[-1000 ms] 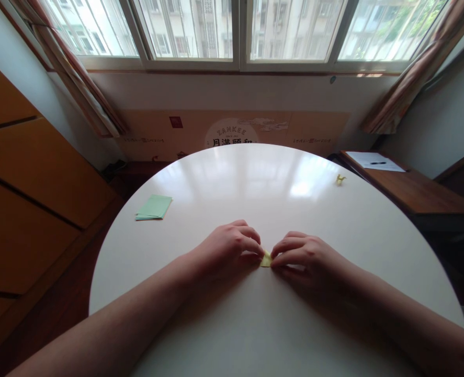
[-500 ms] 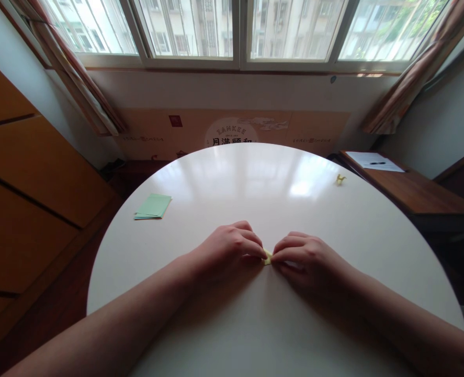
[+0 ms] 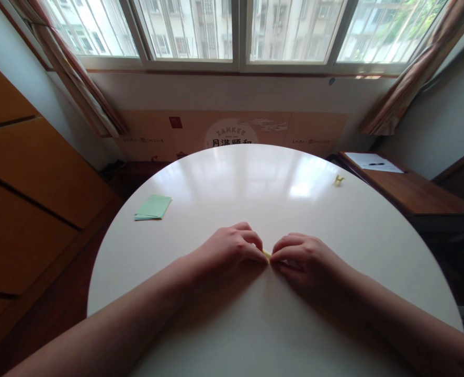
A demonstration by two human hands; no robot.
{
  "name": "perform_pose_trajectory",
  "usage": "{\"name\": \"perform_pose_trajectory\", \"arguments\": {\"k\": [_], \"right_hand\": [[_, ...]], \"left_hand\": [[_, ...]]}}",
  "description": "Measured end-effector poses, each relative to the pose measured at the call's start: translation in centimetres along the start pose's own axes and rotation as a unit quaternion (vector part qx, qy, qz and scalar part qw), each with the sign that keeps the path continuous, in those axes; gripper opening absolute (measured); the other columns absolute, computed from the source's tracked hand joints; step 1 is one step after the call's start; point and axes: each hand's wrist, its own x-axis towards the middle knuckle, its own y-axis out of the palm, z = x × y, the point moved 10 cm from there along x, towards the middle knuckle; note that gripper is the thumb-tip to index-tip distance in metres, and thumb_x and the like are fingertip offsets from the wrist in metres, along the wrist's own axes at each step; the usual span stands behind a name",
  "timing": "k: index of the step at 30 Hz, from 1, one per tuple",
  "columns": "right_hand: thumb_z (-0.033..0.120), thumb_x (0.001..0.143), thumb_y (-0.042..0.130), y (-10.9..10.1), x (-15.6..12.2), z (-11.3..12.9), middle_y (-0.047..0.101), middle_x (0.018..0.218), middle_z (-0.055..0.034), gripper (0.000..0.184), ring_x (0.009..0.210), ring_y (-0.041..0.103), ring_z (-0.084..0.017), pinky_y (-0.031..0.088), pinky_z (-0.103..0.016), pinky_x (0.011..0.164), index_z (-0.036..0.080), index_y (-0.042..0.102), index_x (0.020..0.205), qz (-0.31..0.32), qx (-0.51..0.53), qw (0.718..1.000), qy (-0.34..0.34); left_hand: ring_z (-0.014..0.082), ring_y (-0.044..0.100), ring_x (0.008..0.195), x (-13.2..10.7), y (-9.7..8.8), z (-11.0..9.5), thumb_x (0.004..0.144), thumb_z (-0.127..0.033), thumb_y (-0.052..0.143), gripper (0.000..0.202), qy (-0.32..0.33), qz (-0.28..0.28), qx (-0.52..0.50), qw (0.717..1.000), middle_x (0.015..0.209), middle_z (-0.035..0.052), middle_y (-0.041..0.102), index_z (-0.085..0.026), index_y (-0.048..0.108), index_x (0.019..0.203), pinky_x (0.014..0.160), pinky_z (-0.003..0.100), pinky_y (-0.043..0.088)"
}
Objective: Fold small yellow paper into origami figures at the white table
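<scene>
A small piece of yellow folded paper lies low over the white round table, between my fingertips. My left hand pinches it from the left, thumb and fingers closed. From the right, my right hand grips it the same way, the two sets of fingertips almost meeting. Most of the paper is hidden by the fingers, so its folded shape cannot be made out.
A stack of green paper sheets rests at the table's left. Near the far right edge stands a small yellow folded-paper figure. Beyond it, a brown wooden desk carries a white sheet with a dark pen.
My left fingertips have shifted slightly over the yellow paper, and less of it shows between my hands. The right hand stays almost in place.
</scene>
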Motion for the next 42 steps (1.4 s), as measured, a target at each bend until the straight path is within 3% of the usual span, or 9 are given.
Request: {"name": "perform_pose_trajectory", "arguments": {"k": [11, 19, 33, 38, 42], "right_hand": [[0.009, 0.082, 0.062, 0.0, 0.0, 0.1, 0.074, 0.089, -0.0017, 0.021, 0.08, 0.066, -0.016, 0.051, -0.026, 0.074, 0.024, 0.075, 0.088, 0.002, 0.003, 1.0, -0.003], [0.017, 0.092, 0.057, -0.1, -0.5, 1.4, 0.072, 0.09, -0.0037, 0.02, 0.078, 0.063, -0.018, 0.048, -0.029, 0.068, 0.025, 0.075, 0.089, 0.03, -0.098, 0.995, -0.015], [0.016, 0.09, 0.058, -1.0, -0.9, 2.0, 0.069, 0.078, -0.0046, 0.02, 0.069, 0.06, -0.016, 0.043, -0.026, 0.06, 0.022, 0.073, 0.078, 0.043, -0.143, 0.988, -0.045], [0.018, 0.091, 0.057, -1.4, -0.8, 2.0, 0.07, 0.085, -0.0046, 0.018, 0.072, 0.062, -0.017, 0.045, -0.027, 0.064, 0.024, 0.074, 0.091, 0.016, -0.138, 0.989, -0.043], [0.019, 0.092, 0.057, -0.5, -0.6, 1.9, 0.069, 0.085, -0.0041, 0.018, 0.073, 0.062, -0.017, 0.044, -0.027, 0.064, 0.026, 0.073, 0.098, 0.032, -0.133, 0.99, -0.044]], "left_hand": [[0.0163, 0.059, 0.096, 0.0, 0.1, 0.0, 0.09, -0.022, 0.065, 0.019, 0.006, -0.002, 0.011, 1.0, 0.101, -0.0008, 0.073, -0.033, 0.077, 0.099, 0.078, 0.023, 0.045], [0.0156, 0.056, 0.086, -0.1, 0.1, 0.5, 0.091, -0.027, 0.064, 0.017, -0.028, -0.006, 0.042, 0.999, 0.097, 0.0011, 0.065, -0.037, 0.077, 0.095, 0.067, 0.023, 0.041], [0.0154, 0.055, 0.084, -0.3, 0.1, 0.4, 0.09, -0.022, 0.062, 0.02, -0.033, -0.006, 0.028, 0.999, 0.096, 0.0016, 0.065, -0.034, 0.078, 0.092, 0.071, 0.024, 0.042], [0.0152, 0.055, 0.084, -0.3, -0.1, 0.3, 0.09, -0.023, 0.063, 0.019, -0.03, -0.012, 0.029, 0.999, 0.095, 0.0014, 0.064, -0.035, 0.078, 0.094, 0.069, 0.023, 0.042], [0.0145, 0.055, 0.081, -0.2, -0.1, 0.3, 0.09, -0.023, 0.063, 0.02, -0.027, -0.009, 0.036, 0.999, 0.09, 0.0015, 0.062, -0.036, 0.077, 0.097, 0.066, 0.022, 0.04]]}}
